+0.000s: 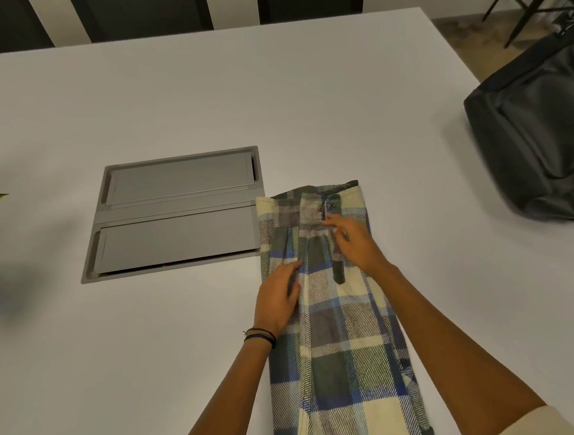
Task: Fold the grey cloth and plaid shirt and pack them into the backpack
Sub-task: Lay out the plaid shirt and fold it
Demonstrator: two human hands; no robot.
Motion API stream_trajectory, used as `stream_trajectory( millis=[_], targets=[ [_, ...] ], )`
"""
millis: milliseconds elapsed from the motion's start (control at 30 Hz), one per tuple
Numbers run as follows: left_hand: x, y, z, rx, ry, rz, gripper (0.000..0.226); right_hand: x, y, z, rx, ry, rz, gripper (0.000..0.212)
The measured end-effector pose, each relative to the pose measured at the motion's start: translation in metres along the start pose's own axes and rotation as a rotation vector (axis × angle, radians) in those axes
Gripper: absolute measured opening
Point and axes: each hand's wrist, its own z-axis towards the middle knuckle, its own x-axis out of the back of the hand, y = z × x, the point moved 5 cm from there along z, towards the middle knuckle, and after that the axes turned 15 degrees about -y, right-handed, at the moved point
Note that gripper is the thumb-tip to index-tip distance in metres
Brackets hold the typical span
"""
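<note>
Nearest the camera, the plaid shirt (pixel 338 316) lies folded into a long narrow strip on the white counter (pixel 119 368), running from 6 o'clock toward centre. Both hands rest on its upper part: the left hand (pixel 278 303) lies flat, fingers extended along the left edge; the right hand (pixel 352 239) presses with loosely curled fingers near the button placket, gripping nothing firmly. Soft, light flannel like this should crease easily but slump; taking both corners of one end looks best. At 3 o'clock sits the backpack (pixel 540 142). No grey cloth is visible.
</note>
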Motion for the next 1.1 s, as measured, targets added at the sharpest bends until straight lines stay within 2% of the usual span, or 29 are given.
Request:
stream_trajectory(
  millis=[133,233,333,500,600,733,867,1100],
  targets=[
    [0.030,-0.001,0.014,0.021,0.151,-0.109,0.026,0.024,0.011,0.001,-0.135,0.244,0.254,0.033],
    [0.048,-0.007,0.030,0.053,0.210,-0.131,0.027,0.027,0.034,0.007,-0.348,0.243,0.419,0.057],
    [0.057,-0.016,0.045,0.123,0.226,-0.185,0.036,0.026,0.046,0.009,-0.466,0.195,0.383,0.078],
    [0.055,-0.020,0.060,0.216,0.169,-0.498,0.061,0.021,0.048,0.016,-0.466,0.183,0.471,0.085],
    [0.056,-0.018,0.062,0.243,0.183,-0.647,0.067,0.021,0.048,0.020,-0.464,0.211,0.527,0.085],
    [0.058,-0.020,0.066,0.323,0.194,-0.713,0.070,0.020,0.047,0.024,-0.467,0.235,0.606,0.086],
    [0.061,-0.026,0.070,0.412,0.189,-0.820,0.068,0.018,0.044,0.028,-0.491,0.187,0.631,0.082],
    [0.064,-0.026,0.077,0.465,0.151,-0.889,0.071,0.018,0.038,0.032,-0.513,0.169,0.652,0.081]
  ],
)
